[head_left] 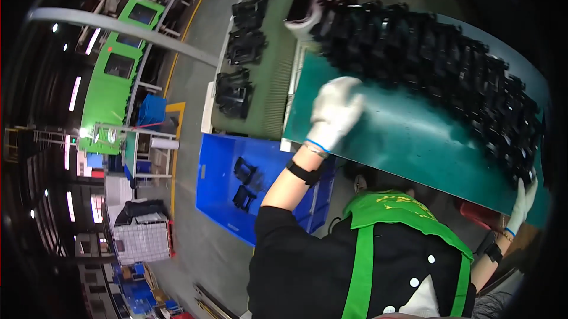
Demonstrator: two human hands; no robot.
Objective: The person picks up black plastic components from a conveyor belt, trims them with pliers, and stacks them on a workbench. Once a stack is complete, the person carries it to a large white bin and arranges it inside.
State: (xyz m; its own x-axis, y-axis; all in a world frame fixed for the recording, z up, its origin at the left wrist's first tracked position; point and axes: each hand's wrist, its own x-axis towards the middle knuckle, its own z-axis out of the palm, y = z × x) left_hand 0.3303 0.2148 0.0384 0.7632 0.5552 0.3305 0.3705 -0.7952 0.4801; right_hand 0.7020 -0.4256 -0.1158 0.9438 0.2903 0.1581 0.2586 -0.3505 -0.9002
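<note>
My left hand (336, 113), in a white glove, hovers over the near left part of the green tabletop (384, 126). Motion smears its fingers, and nothing shows clearly in them. At the table's far right, my gloved right hand (523, 202) has its fingers around the end of a black plastic part (513, 162), the nearest of a long row. The row of similar black plastic parts (408, 41) stands packed side by side, curving along the table's back and right side. Their fine shapes are blurred.
Left of the table runs a green conveyor belt (269, 82) with several black parts (234, 91) on it. Below its end sits a blue bin (222, 212) holding a few black pieces (244, 171). A phone-like dark device (302, 4) rests on a white roll at the table's back left corner.
</note>
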